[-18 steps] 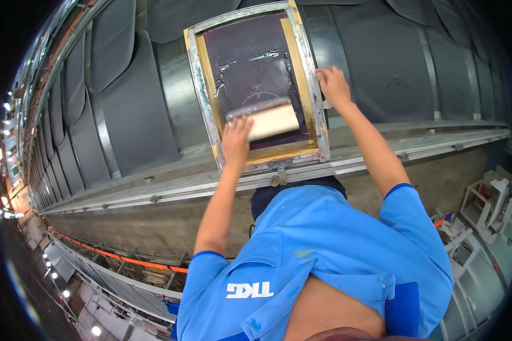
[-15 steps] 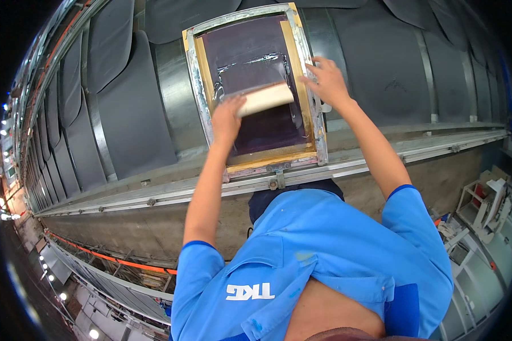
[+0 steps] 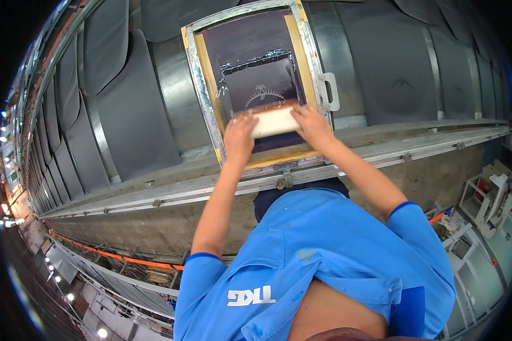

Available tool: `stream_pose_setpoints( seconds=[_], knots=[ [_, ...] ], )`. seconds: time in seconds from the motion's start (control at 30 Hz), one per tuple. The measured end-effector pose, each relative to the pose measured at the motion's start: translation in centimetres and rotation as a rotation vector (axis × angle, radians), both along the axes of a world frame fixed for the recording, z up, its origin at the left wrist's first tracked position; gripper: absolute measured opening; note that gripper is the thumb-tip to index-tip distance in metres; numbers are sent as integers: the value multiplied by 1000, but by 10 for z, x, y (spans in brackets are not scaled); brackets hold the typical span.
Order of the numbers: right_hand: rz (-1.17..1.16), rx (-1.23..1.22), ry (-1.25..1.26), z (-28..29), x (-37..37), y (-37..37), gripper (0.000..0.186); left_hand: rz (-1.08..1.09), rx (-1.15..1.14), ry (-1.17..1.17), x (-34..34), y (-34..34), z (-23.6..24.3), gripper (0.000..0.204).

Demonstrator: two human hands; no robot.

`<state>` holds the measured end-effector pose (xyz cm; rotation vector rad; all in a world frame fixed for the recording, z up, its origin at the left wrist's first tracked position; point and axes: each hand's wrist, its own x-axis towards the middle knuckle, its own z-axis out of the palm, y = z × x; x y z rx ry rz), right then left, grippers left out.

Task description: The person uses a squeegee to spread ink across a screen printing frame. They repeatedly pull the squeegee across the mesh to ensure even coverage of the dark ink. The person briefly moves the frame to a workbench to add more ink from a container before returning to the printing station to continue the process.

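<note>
A squeegee with a pale wooden handle (image 3: 274, 123) lies across a framed printing screen (image 3: 200, 79), toward its near end. My left hand (image 3: 241, 135) grips its left end, and my right hand (image 3: 313, 127) is closed round its right end. A reddish-brown blade edge shows along the squeegee's far side. Beyond the blade, the dark mesh (image 3: 247, 40) carries a fine light crest-like design and a glossy line of ink (image 3: 256, 58). Yellowish tape (image 3: 299, 54) runs along the inside of the frame. My fingertips are partly blurred.
Dark sheets (image 3: 128, 105) lie in a row on the long metal table on both sides; one on the right (image 3: 384, 68) bears a faint printed mark. A white loop handle (image 3: 330, 92) sticks out from the frame's right side. A metal rail (image 3: 210, 189) runs along the near edge.
My right hand has come off the frame's right side and taken hold of the squeegee. The squeegee has moved nearer to me and levelled out, uncovering the design on the mesh.
</note>
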<state>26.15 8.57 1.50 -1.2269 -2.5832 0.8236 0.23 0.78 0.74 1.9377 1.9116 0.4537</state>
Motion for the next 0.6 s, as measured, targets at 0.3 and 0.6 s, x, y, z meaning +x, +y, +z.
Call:
stream_pose_setpoints(
  seconds=[0.3,0.6],
  knots=[
    [-22,191,184,10,-32,106,31,59,67,-86,-35,98,17,47],
    [-72,145,208,-24,-26,84,37,48,51,-80,-32,93,-8,46]
  ],
)
